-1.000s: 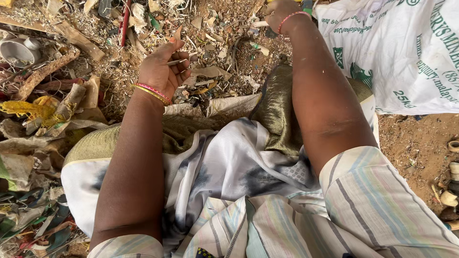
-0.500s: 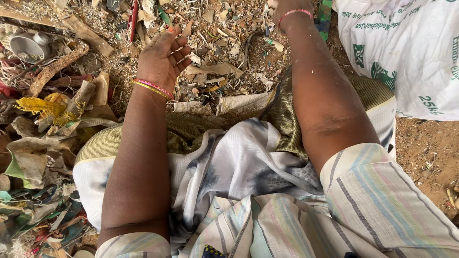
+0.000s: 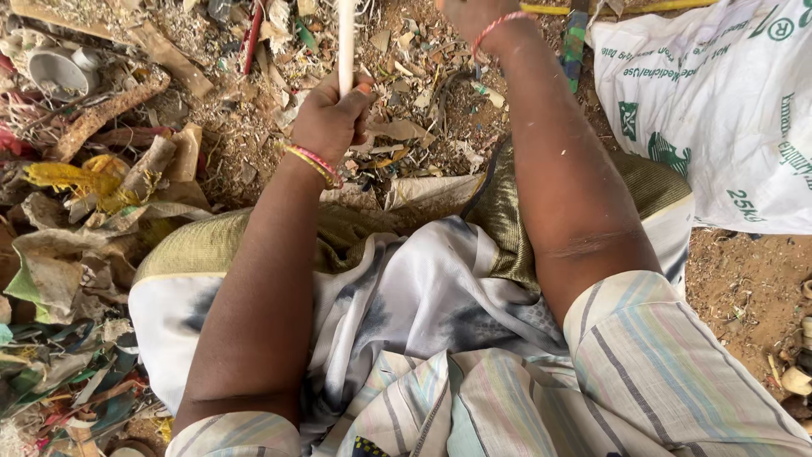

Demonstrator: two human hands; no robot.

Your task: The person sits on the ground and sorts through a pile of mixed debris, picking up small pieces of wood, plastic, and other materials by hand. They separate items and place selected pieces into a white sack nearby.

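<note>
My left hand (image 3: 330,118), with yellow and pink bangles on the wrist, is closed around a thin white stick (image 3: 345,38) that runs up out of the top of the view. My right hand (image 3: 469,13) reaches forward at the top edge; only its wrist with a red bangle and part of the hand show, and its fingers are cut off. Below both arms lies white, grey and olive-gold cloth (image 3: 406,288) over my lap, above ground littered with scraps.
A big white woven sack (image 3: 719,101) with green print lies at the right. Plastic and paper scraps, a brown stick (image 3: 106,114) and a grey cup-like piece (image 3: 59,72) pile at the left. Bare earth (image 3: 744,288) shows at the lower right.
My left hand was open with spread fingers over the litter; now it is closed around the white stick. My right hand has reached further forward, out of the top edge.
</note>
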